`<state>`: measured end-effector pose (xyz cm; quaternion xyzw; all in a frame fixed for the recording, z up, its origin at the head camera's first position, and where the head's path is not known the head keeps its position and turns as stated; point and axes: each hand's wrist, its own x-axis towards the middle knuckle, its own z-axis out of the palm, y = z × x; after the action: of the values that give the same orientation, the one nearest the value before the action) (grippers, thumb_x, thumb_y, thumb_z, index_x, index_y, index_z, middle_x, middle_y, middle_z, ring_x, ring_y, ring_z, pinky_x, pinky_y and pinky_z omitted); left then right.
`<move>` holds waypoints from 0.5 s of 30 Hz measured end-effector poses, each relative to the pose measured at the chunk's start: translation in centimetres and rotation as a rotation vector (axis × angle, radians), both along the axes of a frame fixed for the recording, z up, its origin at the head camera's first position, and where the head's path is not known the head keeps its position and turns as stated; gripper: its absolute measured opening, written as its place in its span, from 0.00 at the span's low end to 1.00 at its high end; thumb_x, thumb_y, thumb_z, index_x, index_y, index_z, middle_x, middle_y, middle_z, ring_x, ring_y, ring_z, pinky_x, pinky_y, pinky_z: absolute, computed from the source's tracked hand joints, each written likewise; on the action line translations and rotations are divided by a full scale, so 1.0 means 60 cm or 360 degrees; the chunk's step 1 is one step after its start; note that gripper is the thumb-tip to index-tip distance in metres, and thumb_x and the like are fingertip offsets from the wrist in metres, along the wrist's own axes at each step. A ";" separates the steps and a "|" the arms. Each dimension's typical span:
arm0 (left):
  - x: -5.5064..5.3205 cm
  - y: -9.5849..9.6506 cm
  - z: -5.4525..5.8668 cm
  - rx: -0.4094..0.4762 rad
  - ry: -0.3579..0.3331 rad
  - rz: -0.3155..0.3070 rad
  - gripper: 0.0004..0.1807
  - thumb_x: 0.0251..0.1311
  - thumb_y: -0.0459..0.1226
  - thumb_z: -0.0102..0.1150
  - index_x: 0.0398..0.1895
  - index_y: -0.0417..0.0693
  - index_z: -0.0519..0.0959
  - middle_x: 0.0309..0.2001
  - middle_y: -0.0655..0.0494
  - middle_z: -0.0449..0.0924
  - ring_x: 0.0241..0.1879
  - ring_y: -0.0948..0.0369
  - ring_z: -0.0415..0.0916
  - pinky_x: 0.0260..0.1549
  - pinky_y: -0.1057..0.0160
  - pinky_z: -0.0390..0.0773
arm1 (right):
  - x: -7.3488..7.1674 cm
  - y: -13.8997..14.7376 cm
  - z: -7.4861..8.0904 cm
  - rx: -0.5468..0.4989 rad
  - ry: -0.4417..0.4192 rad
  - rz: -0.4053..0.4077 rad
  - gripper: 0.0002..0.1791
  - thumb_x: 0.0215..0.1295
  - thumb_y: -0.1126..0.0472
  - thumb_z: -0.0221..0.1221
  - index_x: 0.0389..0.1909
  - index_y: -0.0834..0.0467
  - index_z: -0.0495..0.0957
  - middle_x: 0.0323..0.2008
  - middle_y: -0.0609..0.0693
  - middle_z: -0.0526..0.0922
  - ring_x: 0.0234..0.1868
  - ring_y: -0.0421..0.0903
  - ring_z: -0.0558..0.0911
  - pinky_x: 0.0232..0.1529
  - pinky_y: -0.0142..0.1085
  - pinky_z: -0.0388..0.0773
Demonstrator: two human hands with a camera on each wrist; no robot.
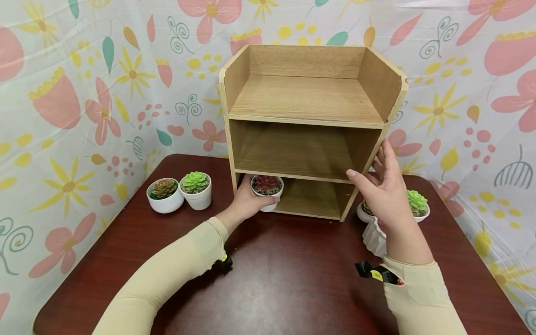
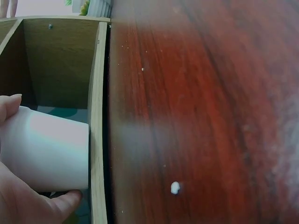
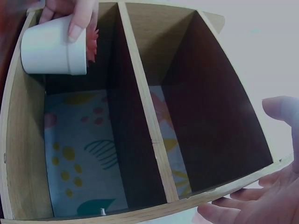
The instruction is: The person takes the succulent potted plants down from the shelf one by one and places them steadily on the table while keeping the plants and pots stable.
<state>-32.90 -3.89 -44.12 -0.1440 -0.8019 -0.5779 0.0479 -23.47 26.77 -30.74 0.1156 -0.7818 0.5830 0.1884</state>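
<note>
My left hand (image 1: 246, 199) grips a potted succulent (image 1: 266, 186) with dark red leaves and a white pot. It holds the pot at the left front of the bottom compartment of a wooden shelf (image 1: 307, 97). In the left wrist view, the white pot (image 2: 51, 149) lies just inside the shelf's bottom board (image 2: 97, 140), thumb along its side. The right wrist view shows the pot (image 3: 53, 49) low in that compartment. My right hand (image 1: 389, 195) rests its fingers against the shelf's outer right side, thumb spread toward the front edge.
Two succulents in white pots, one brownish (image 1: 165, 193) and one green (image 1: 196, 188), stand left of the shelf. Right of it, partly behind my right arm, are a green succulent (image 1: 417, 202) and a ribbed white pot (image 1: 374, 239). A white crumb (image 2: 175, 187) lies on the table.
</note>
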 end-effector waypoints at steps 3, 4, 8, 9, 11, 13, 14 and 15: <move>0.010 -0.003 0.005 0.0005 -0.0032 0.0004 0.54 0.45 0.43 0.83 0.74 0.56 0.60 0.66 0.56 0.72 0.67 0.56 0.72 0.69 0.54 0.70 | 0.000 -0.001 0.000 -0.0012 0.0006 0.0020 0.51 0.66 0.64 0.67 0.81 0.33 0.48 0.81 0.51 0.58 0.78 0.55 0.64 0.72 0.51 0.66; 0.014 -0.005 0.007 0.0007 -0.0047 0.0007 0.53 0.44 0.43 0.83 0.73 0.55 0.60 0.65 0.56 0.72 0.66 0.56 0.72 0.69 0.53 0.70 | 0.000 -0.001 0.000 -0.0011 0.0006 0.0024 0.51 0.66 0.64 0.67 0.81 0.33 0.48 0.81 0.51 0.58 0.78 0.55 0.64 0.72 0.49 0.67; 0.030 -0.015 0.016 -0.0008 -0.0099 0.0030 0.52 0.43 0.43 0.83 0.71 0.52 0.62 0.63 0.53 0.74 0.65 0.55 0.73 0.68 0.52 0.71 | -0.001 0.000 0.000 0.0005 0.0012 0.0025 0.51 0.66 0.64 0.67 0.81 0.33 0.48 0.80 0.51 0.58 0.77 0.55 0.64 0.69 0.40 0.70; 0.034 -0.018 0.017 -0.0013 -0.0106 0.0034 0.51 0.43 0.43 0.83 0.70 0.51 0.63 0.62 0.53 0.75 0.64 0.54 0.74 0.68 0.52 0.71 | -0.001 0.000 0.000 0.0010 0.0015 0.0023 0.51 0.66 0.63 0.67 0.81 0.33 0.48 0.80 0.51 0.58 0.77 0.55 0.64 0.68 0.37 0.71; 0.042 -0.025 0.019 -0.0034 -0.0109 0.0039 0.51 0.41 0.43 0.84 0.70 0.52 0.64 0.62 0.53 0.76 0.64 0.54 0.74 0.67 0.52 0.70 | -0.002 0.001 -0.001 -0.0002 0.0023 0.0027 0.52 0.66 0.64 0.67 0.81 0.33 0.49 0.80 0.52 0.58 0.77 0.54 0.65 0.65 0.31 0.72; 0.050 -0.033 0.021 -0.0040 -0.0099 0.0030 0.51 0.40 0.42 0.84 0.69 0.51 0.64 0.61 0.52 0.76 0.63 0.54 0.74 0.68 0.52 0.70 | -0.002 0.001 -0.001 -0.0004 0.0032 0.0027 0.52 0.66 0.65 0.67 0.81 0.33 0.49 0.80 0.52 0.58 0.77 0.54 0.65 0.61 0.27 0.73; 0.053 -0.037 0.022 -0.0042 -0.0090 0.0024 0.51 0.40 0.42 0.84 0.69 0.51 0.64 0.61 0.52 0.77 0.63 0.54 0.74 0.68 0.52 0.69 | -0.003 0.001 -0.001 -0.0009 0.0034 0.0029 0.52 0.65 0.65 0.67 0.81 0.33 0.49 0.80 0.52 0.58 0.77 0.54 0.65 0.61 0.26 0.73; 0.057 -0.042 0.023 -0.0045 -0.0084 0.0018 0.51 0.39 0.41 0.84 0.69 0.51 0.65 0.61 0.52 0.77 0.63 0.54 0.74 0.67 0.52 0.69 | -0.003 0.001 -0.001 -0.0009 0.0038 0.0029 0.52 0.65 0.65 0.67 0.81 0.33 0.49 0.80 0.53 0.59 0.77 0.54 0.65 0.60 0.25 0.73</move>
<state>-29.45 -6.38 -42.77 -0.1248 -0.8118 -0.5697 0.0281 -23.64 26.85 -30.80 0.1289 -0.7768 0.5856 0.1927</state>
